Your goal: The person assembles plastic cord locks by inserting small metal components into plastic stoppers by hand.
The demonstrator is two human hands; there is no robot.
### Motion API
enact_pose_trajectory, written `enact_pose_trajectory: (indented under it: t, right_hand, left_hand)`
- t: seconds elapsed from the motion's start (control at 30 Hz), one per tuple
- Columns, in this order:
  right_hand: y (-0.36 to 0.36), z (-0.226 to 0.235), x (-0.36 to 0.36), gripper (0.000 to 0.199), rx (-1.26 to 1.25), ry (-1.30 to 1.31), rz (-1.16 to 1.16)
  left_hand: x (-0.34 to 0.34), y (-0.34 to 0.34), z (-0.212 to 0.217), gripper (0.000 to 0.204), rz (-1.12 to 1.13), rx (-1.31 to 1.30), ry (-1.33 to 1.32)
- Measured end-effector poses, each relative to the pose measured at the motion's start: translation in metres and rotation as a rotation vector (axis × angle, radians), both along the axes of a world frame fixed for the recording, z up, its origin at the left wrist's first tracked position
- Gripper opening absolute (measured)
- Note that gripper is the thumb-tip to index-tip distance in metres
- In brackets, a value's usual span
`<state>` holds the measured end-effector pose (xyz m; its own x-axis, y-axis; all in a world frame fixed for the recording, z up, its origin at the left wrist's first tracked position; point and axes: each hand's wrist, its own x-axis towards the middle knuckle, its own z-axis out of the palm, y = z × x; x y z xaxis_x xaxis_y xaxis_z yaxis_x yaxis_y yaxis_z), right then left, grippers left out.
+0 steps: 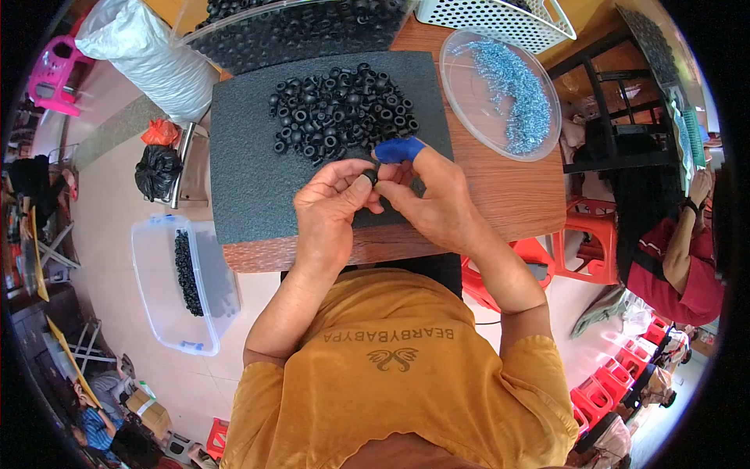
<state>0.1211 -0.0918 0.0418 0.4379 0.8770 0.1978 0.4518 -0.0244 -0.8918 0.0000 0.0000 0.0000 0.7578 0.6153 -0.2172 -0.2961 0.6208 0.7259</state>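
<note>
My left hand (pixel 334 205) is closed, with thumb and fingers pinching a small round black part (pixel 370 177) above the near side of the dark grey foam mat (pixel 250 172). Against that part, the fingers of my right hand (pixel 430 184) are pressed together; whatever tiny piece they hold is hidden. A blue cover (pixel 399 149) wraps one of its fingers. Just beyond both hands lies a loose heap of black ring-shaped parts (pixel 332 109). To the right, a round clear plastic lid (pixel 462 105) carries many small shiny bluish pieces (pixel 525 109), too fine to name.
A clear bin (pixel 297 35) of black parts stands at the table's (pixel 508 195) far edge, beside a white perforated basket (pixel 500 19). Left are a white sack (pixel 148 59) and, on the floor, a clear box (pixel 160 289). Red stools (pixel 587 242) and another person (pixel 680 266) are to the right.
</note>
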Motion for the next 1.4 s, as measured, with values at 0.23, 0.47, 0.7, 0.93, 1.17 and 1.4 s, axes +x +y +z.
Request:
enact_pose_trajectory:
  t: [0.23, 0.47, 0.7, 0.93, 1.17, 1.4]
  right_hand:
    - [-0.002, -0.002, 0.000, 0.027, -0.013, 0.147, -0.038]
    - [-0.003, -0.010, -0.010, 0.030, 0.064, 0.283, -0.111]
    - [-0.003, -0.012, -0.018, 0.031, 0.114, 0.106, -0.158]
    - [-0.001, -0.020, -0.016, 0.033, 0.228, 0.013, -0.183]
    - [-0.001, -0.013, -0.016, 0.034, 0.104, -0.064, -0.189]
    - [0.000, -0.010, -0.016, 0.036, -0.014, 0.217, -0.159]
  left_hand:
    - [-0.002, -0.003, -0.002, 0.020, -0.013, 0.074, 0.026]
    - [-0.002, -0.004, 0.003, 0.018, -0.032, -0.144, 0.009]
    - [-0.004, -0.007, 0.003, 0.018, -0.008, -0.156, -0.009]
    - [-0.007, -0.005, -0.004, 0.017, -0.067, -0.277, -0.057]
    - [-0.008, -0.007, -0.002, 0.020, -0.079, -0.277, -0.079]
    - [-0.019, -0.007, 0.002, 0.018, -0.073, -0.179, -0.036]
